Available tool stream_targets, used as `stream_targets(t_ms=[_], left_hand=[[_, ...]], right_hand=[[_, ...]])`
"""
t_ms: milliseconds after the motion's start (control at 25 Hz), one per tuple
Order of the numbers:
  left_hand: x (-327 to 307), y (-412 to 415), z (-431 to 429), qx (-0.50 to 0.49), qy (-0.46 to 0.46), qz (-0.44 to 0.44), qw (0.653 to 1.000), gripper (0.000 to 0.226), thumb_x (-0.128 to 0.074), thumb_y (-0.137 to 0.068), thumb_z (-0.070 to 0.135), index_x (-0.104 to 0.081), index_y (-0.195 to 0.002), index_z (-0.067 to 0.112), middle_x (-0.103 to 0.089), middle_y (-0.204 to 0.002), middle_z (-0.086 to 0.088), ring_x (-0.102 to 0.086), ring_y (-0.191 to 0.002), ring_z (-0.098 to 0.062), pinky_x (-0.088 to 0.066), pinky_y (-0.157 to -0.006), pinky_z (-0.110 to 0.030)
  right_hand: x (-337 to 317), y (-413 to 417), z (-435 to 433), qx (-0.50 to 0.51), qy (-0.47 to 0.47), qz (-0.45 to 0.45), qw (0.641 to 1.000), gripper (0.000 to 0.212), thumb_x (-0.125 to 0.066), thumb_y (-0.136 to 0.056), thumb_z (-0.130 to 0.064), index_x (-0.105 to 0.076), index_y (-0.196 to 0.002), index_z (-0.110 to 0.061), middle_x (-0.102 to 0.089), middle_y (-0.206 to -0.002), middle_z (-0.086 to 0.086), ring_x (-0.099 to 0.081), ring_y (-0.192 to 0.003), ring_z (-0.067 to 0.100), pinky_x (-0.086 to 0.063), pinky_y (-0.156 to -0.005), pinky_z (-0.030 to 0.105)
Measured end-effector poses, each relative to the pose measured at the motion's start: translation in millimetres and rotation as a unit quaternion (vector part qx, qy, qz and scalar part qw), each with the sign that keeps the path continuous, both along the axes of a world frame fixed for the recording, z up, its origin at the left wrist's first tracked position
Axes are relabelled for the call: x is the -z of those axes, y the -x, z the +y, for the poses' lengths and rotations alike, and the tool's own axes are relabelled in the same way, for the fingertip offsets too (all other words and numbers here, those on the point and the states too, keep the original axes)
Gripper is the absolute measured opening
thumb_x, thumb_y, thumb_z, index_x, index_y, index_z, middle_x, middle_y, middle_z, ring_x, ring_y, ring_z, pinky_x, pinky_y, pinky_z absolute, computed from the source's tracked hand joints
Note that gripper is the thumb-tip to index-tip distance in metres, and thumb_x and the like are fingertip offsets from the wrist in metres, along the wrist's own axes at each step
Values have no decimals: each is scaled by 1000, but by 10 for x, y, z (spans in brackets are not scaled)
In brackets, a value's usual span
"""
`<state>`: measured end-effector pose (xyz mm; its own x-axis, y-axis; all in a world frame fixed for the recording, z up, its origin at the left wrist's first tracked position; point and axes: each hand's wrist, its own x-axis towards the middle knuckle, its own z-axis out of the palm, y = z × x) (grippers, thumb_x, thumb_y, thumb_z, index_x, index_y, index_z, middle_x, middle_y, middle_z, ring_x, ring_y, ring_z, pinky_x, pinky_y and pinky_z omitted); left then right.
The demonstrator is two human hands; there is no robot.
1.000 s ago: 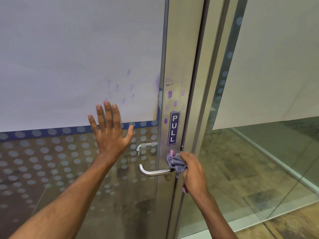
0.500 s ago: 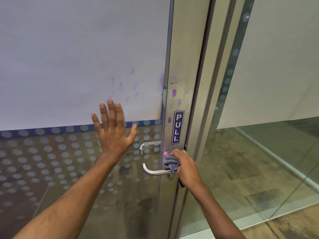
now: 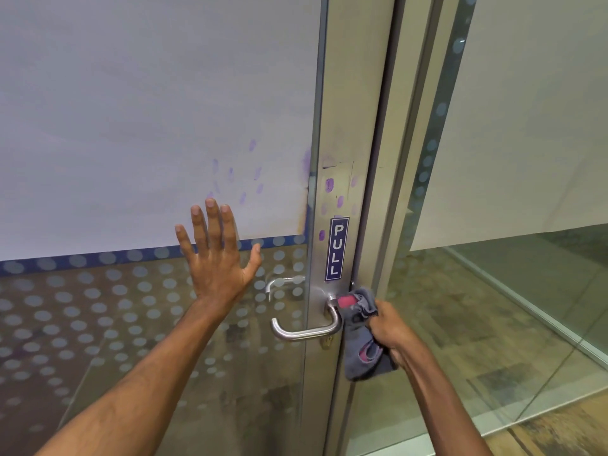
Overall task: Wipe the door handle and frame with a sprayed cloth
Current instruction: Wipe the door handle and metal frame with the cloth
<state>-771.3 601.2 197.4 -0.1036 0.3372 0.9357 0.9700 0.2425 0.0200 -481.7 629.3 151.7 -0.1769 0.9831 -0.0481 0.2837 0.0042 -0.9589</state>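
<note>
A silver lever door handle (image 3: 306, 329) sticks out from the metal door frame (image 3: 348, 143), below a blue PULL sign (image 3: 336, 249). Purple smudges mark the frame above the sign and the frosted glass beside it. My right hand (image 3: 391, 332) is shut on a grey cloth with pink patches (image 3: 360, 337), pressed against the frame just right of the handle's base. My left hand (image 3: 218, 255) lies flat on the glass door, fingers spread, left of the handle.
A second handle (image 3: 279, 284) shows through the glass on the door's far side. The glass panel (image 3: 115, 307) carries a dotted pattern under a blue stripe. To the right stand another glass partition (image 3: 510, 291) and wood-look floor.
My right hand and the cloth have shifted from the handle's base to the frame's right edge, the cloth now hanging lower. The view has moved closer. My left hand stays on the glass.
</note>
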Motion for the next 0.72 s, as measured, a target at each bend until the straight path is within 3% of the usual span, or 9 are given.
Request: stream_targets(t_ms=[80,200,280,360,440,480,560,640,720], left_hand=[[3,2,0,-1,-1,0,1000,90,-38,-93,58,8,-154,12,24,-161,-3,19,-149,-25,11,-118,-54],[-5,-21,-5,-1,2,0,1000,90,-37,-93,59,10,-154,12,26,-160,-3,21,-149,-25,12,-118,-53],[4,-11,-1,-4,0,1,1000,89,-36,-93,59,10,-154,12,26,-160,-3,21,-149,-25,11,-118,-53],[1,9,3,-5,-1,4,1000,88,-35,-94,59,10,-154,12,25,-161,-3,20,-149,-26,10,-118,-54],[11,15,-3,-1,-2,7,1000,88,-35,-94,59,9,-154,12,24,-161,-3,20,-149,-26,11,-119,-53],[14,16,-4,-2,-2,8,1000,88,-36,-94,59,9,-154,12,24,-161,-3,20,-149,-25,10,-119,-53],[0,13,-1,-2,2,4,1000,89,-37,-94,59,8,-154,12,25,-161,-3,20,-149,-25,10,-119,-54],[3,10,1,-2,1,3,1000,89,-37,-94,59,9,-154,12,25,-160,-3,20,-149,-25,9,-119,-54],[6,4,-5,-4,0,6,1000,89,-37,-94,59,10,-154,13,26,-160,-3,20,-149,-25,9,-118,-54]], right_hand=[[19,-50,-79,76,-91,-79,990,32,-45,-90,6,-64,-108,-12,-68,-98,5,-62,-80,18,-51,-70,25],[-5,206,-231,75,-236,-103,963,40,-49,-86,8,-65,-114,-16,-60,-101,-8,-55,-83,5,-39,-72,0],[66,470,-357,-1,-229,-74,971,31,-52,-88,4,-67,-109,-12,-64,-105,-2,-58,-89,6,-40,-85,13],[126,625,-377,-71,-267,-172,945,24,-50,-90,3,-67,-106,-4,-66,-110,11,-58,-101,4,-38,-94,34],[39,616,-272,-174,-287,-233,913,17,-54,-89,0,-67,-96,8,-68,-101,22,-55,-89,-16,-35,-89,23],[-46,586,-256,-258,-263,-192,909,22,-57,-87,-7,-66,-90,14,-68,-92,29,-56,-82,-10,-36,-86,16],[-41,505,-178,-358,-269,-121,886,41,-55,-83,-28,-65,-83,12,-63,-78,31,-52,-75,18,-41,-86,24],[204,432,-213,-161,-319,-130,925,27,-45,-78,-14,-67,-92,-5,-63,-91,14,-52,-87,14,-43,-87,29],[434,443,-317,3,-271,-24,962,48,-39,-76,10,-66,-102,-20,-65,-99,6,-61,-85,14,-52,-76,28]])
